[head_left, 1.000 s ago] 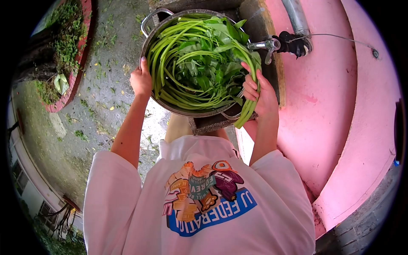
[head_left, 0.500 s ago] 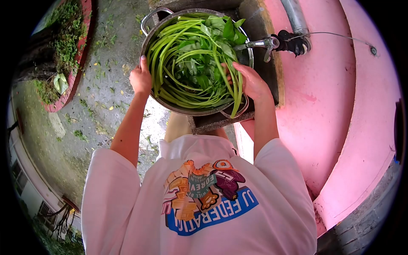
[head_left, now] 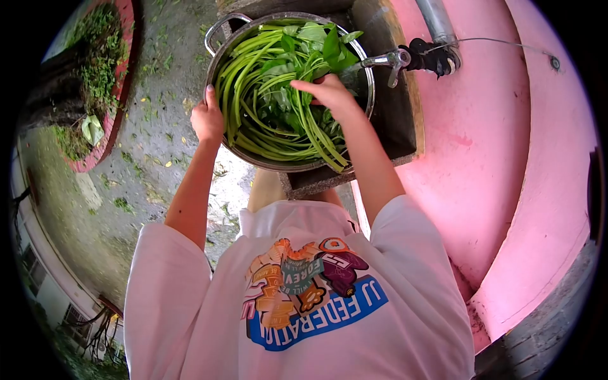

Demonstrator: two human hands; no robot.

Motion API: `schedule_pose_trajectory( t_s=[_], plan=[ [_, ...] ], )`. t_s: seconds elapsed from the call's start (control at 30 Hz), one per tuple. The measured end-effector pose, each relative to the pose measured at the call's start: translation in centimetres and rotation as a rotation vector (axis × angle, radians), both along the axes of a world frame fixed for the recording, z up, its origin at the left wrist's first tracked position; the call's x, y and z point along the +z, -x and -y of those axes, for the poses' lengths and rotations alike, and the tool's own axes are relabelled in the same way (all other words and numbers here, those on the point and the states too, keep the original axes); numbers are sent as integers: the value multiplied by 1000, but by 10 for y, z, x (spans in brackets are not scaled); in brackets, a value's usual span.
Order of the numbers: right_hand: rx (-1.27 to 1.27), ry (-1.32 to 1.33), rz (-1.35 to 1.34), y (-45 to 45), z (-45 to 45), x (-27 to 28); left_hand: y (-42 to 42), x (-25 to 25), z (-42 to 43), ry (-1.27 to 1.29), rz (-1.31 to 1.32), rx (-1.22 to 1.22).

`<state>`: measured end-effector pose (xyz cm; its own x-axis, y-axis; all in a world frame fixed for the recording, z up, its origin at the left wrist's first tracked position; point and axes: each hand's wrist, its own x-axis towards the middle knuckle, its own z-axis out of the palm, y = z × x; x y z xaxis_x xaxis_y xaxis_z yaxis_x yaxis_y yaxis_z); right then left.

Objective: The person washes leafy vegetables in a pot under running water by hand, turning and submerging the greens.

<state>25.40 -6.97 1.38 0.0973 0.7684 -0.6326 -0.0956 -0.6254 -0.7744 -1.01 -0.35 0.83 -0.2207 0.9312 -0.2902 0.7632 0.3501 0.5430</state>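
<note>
A round metal pot [head_left: 213,71] with loop handles is filled with long-stemmed leafy greens [head_left: 250,136] that look like water spinach. The stems curl around the inside wall, and broad leaves lie in the middle and at the far right. My left hand [head_left: 207,120] is closed on the pot's left rim, thumb on top. My right hand [head_left: 329,96] reaches in among the greens from the right, its thumb lying across the stems. Its fingers are partly hidden by leaves and seem closed round a bunch. A metal tap [head_left: 387,59] points over the pot's right rim.
The pot sits over a stone sink [head_left: 415,120] against a pink wall [head_left: 468,139]. A grey pipe [head_left: 437,22] and a thin wire run along that wall. Wet pavement [head_left: 152,126] with scattered leaves lies left, beside a red-edged planting bed [head_left: 104,142].
My right hand has moved left and deeper into the greens, shifting stems from the right side inward. My left hand keeps its hold on the rim.
</note>
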Motion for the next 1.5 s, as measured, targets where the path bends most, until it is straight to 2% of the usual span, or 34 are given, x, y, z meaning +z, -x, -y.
schedule_pose_trajectory(
  t_s=[0.03,0.13,0.2,0.27,0.33,0.4,0.47,0.53,0.6,0.63,0.67,0.73,0.77,0.8,0.9,1.07,1.17,1.23,1.27,1.33,1.4,1.47,1.5],
  plan=[
    [-3,0,0,10,-2,0,0,-1,0,-8,7,4],
    [18,177,568,43,-2,3,2,-4,0,-33,20,5],
    [37,276,623,48,-3,7,2,-7,1,-53,28,2],
    [-179,112,555,42,4,-6,4,-8,-1,-14,-20,11],
    [-358,3,66,27,13,3,5,-8,0,-49,16,3],
    [-337,6,-410,-3,24,17,5,-9,1,-82,55,-5],
    [-539,-18,-933,-30,35,4,6,-10,-1,-12,35,-2],
    [-637,-68,-765,-39,42,30,5,-5,-2,15,19,1],
    [-472,-151,-631,-52,44,28,2,-1,-1,40,1,4],
    [-488,-113,-626,-54,41,37,1,0,0,6,12,15],
    [-490,-115,-628,-60,41,28,0,0,1,-25,22,25],
    [-304,-148,-934,-72,38,19,1,0,1,-30,19,12],
    [-430,-59,-840,-72,37,12,1,-1,1,-36,18,1],
    [-433,-59,-840,-68,37,18,0,0,1,-34,19,-2],
    [-429,-74,-356,-58,38,41,0,5,0,4,1,-17],
    [-403,-159,-307,-53,60,73,-1,6,1,-10,17,1],
    [-491,-201,-453,-51,76,75,2,-1,0,-18,29,2],
    [-590,-111,-610,-47,82,81,2,0,0,-15,15,-2],
    [-590,-111,-610,-44,83,85,1,1,0,-10,-1,-8],
    [-482,-229,-905,-38,83,97,-1,4,1,-21,6,-4],
    [-505,-243,-907,-33,84,99,-1,4,1,-29,10,0],
    [-648,-257,-899,-33,87,82,2,1,0,11,2,-3],
    [-658,-174,-971,-36,89,62,3,-2,0,11,2,-5]
  ],
)
